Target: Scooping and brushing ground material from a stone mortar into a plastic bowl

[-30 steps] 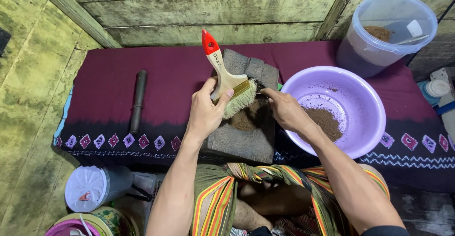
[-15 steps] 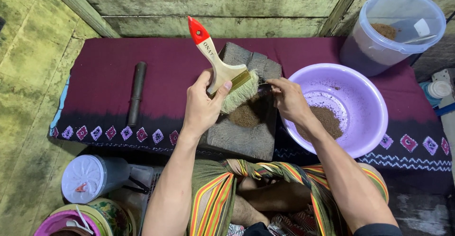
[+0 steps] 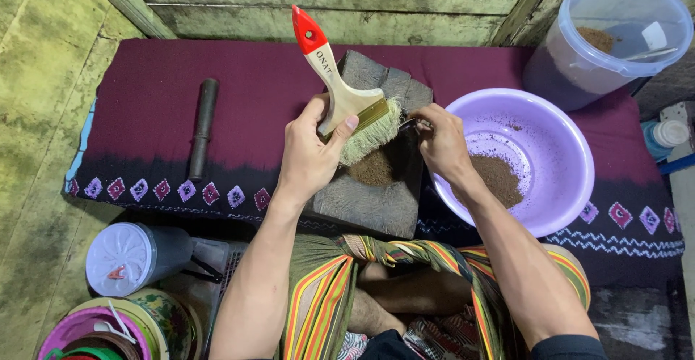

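Note:
My left hand grips a wide paintbrush with a wooden handle, a red tip and pale bristles. The bristles rest on a dark grinding stone slab that carries a small heap of brown powder. My right hand is closed around a small metal tool at the slab's right edge, beside the bristles. To the right stands a purple plastic basin with more brown powder inside.
A dark cylindrical stone roller lies on the maroon patterned cloth at left. A lidded clear tub with powder stands at back right. A white-lidded jar and stacked bowls are near left. Wooden planks run behind.
The brush has tilted and swept slightly leftward over the slab. My right hand stays at the slab's right edge. The camera view shifted a little.

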